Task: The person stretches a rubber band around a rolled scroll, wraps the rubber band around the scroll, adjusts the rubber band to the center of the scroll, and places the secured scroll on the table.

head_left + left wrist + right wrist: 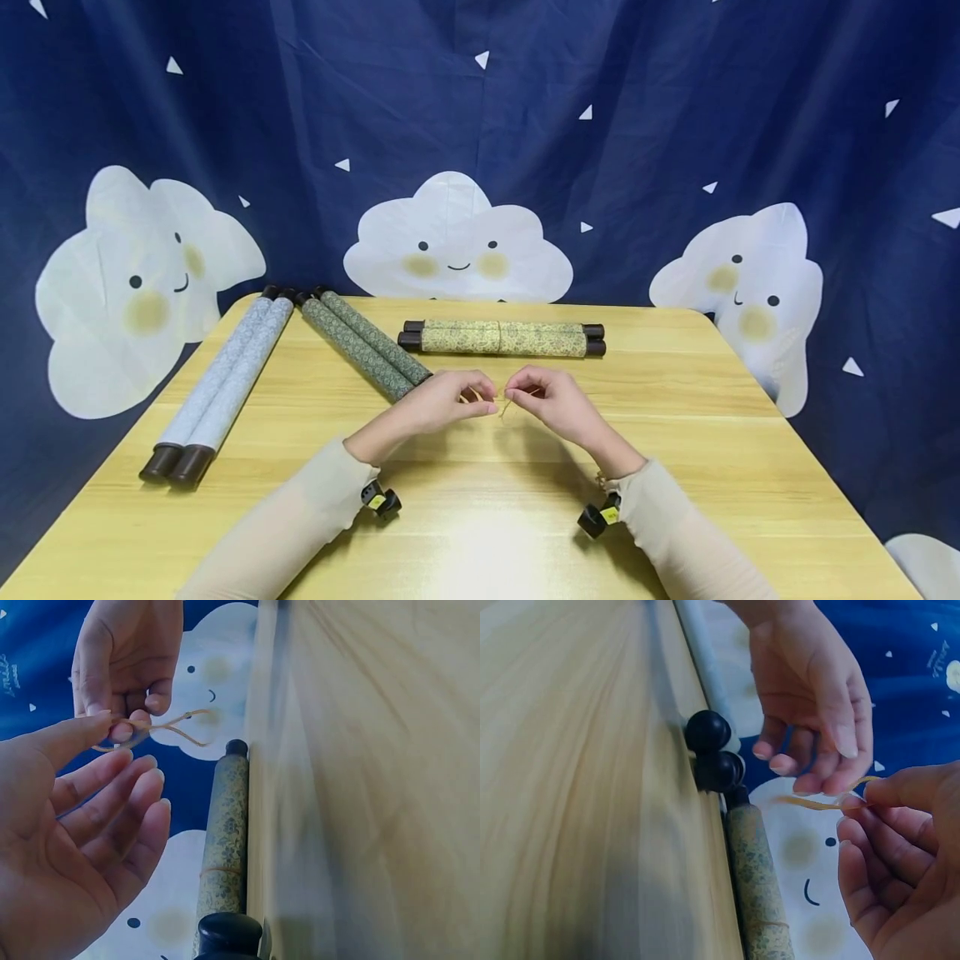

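A thin yellow rubber band (176,724) is pinched between thumb and index finger of my right hand (558,404), above the middle of the table. Part of it sticks out in a narrow loop from the fingertips. My left hand (442,402) is close on the other side, its fingers relaxed and apart, its thumb tip overlapping the band in the left wrist view. Behind the hands lies a yellow patterned scroll (461,339), rolled from both ends, with dark end knobs and a thin band around its middle.
A dark green patterned scroll (360,342) slants behind the left hand, which hides its near end. Farther left, a pale blue-grey scroll (225,383) runs along the table's left side. The wooden table (712,425) ends at a dark blue curtain (637,67) printed with clouds.
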A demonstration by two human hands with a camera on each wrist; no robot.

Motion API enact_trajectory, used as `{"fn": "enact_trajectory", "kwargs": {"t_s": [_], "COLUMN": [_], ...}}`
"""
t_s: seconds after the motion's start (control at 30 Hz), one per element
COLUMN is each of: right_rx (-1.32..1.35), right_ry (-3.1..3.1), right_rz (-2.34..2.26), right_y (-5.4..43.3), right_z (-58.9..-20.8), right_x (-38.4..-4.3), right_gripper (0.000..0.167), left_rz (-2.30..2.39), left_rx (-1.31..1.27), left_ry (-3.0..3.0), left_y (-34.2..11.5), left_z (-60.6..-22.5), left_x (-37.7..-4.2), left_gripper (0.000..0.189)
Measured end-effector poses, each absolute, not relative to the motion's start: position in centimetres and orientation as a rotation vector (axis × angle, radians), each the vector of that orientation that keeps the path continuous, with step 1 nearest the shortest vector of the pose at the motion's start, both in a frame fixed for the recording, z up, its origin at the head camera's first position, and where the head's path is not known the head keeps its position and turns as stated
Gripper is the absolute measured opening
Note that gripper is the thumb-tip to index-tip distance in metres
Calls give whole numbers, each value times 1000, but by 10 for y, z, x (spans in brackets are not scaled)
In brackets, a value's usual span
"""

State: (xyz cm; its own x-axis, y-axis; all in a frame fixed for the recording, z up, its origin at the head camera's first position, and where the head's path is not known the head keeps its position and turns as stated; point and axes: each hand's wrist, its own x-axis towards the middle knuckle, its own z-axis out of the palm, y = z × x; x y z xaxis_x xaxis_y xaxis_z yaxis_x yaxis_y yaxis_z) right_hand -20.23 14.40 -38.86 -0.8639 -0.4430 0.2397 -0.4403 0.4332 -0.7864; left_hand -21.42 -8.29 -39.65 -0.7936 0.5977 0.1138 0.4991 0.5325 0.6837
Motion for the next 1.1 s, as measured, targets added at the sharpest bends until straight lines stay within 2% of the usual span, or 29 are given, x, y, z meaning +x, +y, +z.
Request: {"fn": "enact_trajectory", "kwargs": {"t_s": [0.13,0.27,0.63,0.93,1.1], "right_rx": [-860,-875,-875,-811,-781], "right_ry": [2671,2664,2678,2746,2771], "right_rz": [-1409,-1398,-1311,-1245,-1266], "right_y": [141,140,143,166,179], "right_z": [-388,-388,-385,-376,-371], "right_x": [-200,-199,-199,-210,-217], "right_gripper": [5,4,7,7,6], "left_rz": [1136,1129,1142,1135,1137], "left_rx": [996,996,1014,925,885], "left_ry": [2634,2684,2667,2692,2754], "left_y": [-82,-82,-85,-90,-94], "left_z": [-397,-397,-394,-389,-390], "left_x": [-213,-212,-212,-213,-216], "left_gripper": [15,10,9,14,9]}}
